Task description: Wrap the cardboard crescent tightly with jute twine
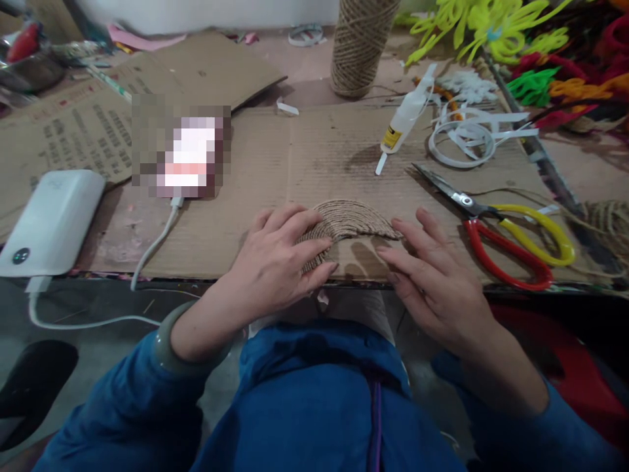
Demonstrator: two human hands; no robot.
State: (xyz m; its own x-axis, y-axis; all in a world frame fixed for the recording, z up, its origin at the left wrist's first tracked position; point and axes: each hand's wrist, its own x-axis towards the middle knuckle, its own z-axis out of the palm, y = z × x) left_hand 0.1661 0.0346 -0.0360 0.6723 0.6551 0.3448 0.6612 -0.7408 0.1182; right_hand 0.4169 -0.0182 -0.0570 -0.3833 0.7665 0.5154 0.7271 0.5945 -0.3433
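An arch-shaped piece of coiled jute twine [356,216] lies on the cardboard near the table's front edge. My left hand [280,252] rests over its left end, fingers spread and lying flat, with twine rows showing between them. Part of the piece is hidden under that hand. At the right end, my right hand [432,275] is open with its fingers apart; a fingertip is at the arch's tip, and whether it presses on it I cannot tell. Scissors [466,203] with one red and one yellow handle lie to the right, blades parted.
A glue bottle [405,115] and white plastic strips [464,141] lie behind the scissors. A twine spool [363,46] stands at the back. On the left are a blurred-out phone [191,154], a white power bank [52,219] and a cardboard sheet [196,65]. Yellow fuzzy flowers [484,29] fill the back right.
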